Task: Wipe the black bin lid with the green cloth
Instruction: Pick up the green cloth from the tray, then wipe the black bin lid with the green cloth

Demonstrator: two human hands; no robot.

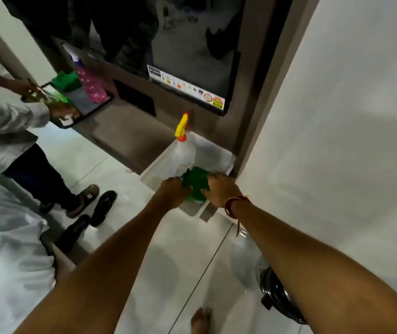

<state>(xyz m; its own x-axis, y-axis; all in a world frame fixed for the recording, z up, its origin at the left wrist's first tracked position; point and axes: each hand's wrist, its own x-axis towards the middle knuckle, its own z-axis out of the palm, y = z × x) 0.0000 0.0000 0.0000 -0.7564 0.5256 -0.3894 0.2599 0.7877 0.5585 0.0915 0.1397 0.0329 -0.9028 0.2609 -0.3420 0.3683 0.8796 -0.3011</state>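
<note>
The green cloth (195, 183) lies bunched in a white tray (216, 156) on the floor by the wall. My left hand (172, 189) and my right hand (220, 189) both grip the cloth, one on each side. The black bin lid (278, 295) shows low at the right, partly hidden under my right forearm, well behind my hands.
A clear spray bottle with a yellow trigger (183, 145) stands in the tray just beyond the cloth. A dark fridge (180, 56) rises behind. At the left another person (11, 131) handles a black tray (89, 102) holding a pink bottle. Sandals (102, 208) lie on the tiles.
</note>
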